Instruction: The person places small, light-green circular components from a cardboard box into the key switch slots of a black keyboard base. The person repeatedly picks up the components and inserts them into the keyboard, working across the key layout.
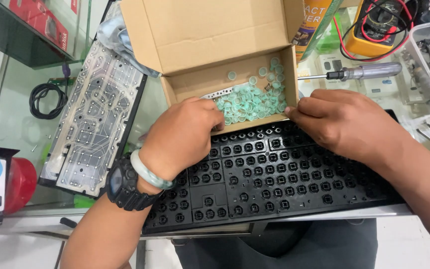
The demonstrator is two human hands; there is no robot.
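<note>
An open cardboard box (202,35) holds a heap of small pale-green rubber domes (252,99). In front of it lies a black keyboard frame (269,182), underside up, with rows of empty key sockets. My left hand (182,137), with a black watch and a pale bracelet on the wrist, rests at the box's front edge, fingertips reaching among the domes. My right hand (342,122) lies on the frame's upper right, its fingertips at the box's front right corner. Whether either hand pinches a dome is hidden.
A clear keyboard membrane sheet on its black tray (93,114) lies to the left. A screwdriver (359,72), a yellow multimeter with red and black leads (376,25) and a spray can (312,22) sit behind. A coiled black cable (46,99) and a red object (20,182) are far left.
</note>
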